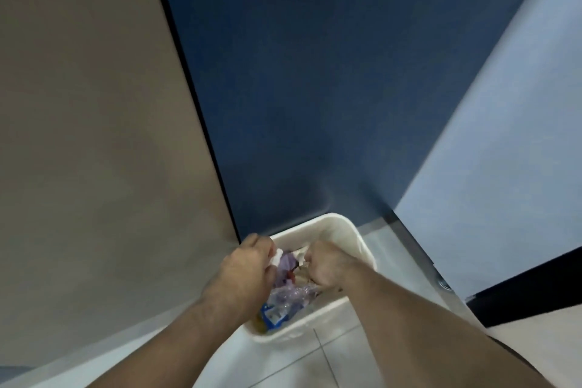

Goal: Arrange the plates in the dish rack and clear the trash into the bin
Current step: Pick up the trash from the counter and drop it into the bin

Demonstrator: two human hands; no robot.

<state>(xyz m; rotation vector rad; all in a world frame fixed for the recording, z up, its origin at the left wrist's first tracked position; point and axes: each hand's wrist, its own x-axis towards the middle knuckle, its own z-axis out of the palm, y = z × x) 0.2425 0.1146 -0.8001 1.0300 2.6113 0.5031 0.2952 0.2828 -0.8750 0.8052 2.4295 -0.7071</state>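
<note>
Directly beneath both sets of fingers stands the white rectangular plastic bin (346, 230), smooth-walled with rounded corners. Its mouth faces straight up and its long axis runs from below the left wrist up towards the far right. The left hand (244, 268) has its fingers curled in, pinching a crumpled white paper scrap (276, 257) at the fingertips, over the bin's far-left corner. The right hand (326, 268) is balled tight, knuckles up, above the middle of the opening; whether it encloses anything cannot be told. Between the two sets of fingers lies a crinkled purple plastic film (288, 264). Below it are a clear crumpled plastic wrap (293, 294) and a glossy blue-and-yellow wrapper (272, 315). The bin stands on the pale tiled floor (315, 362).
</note>
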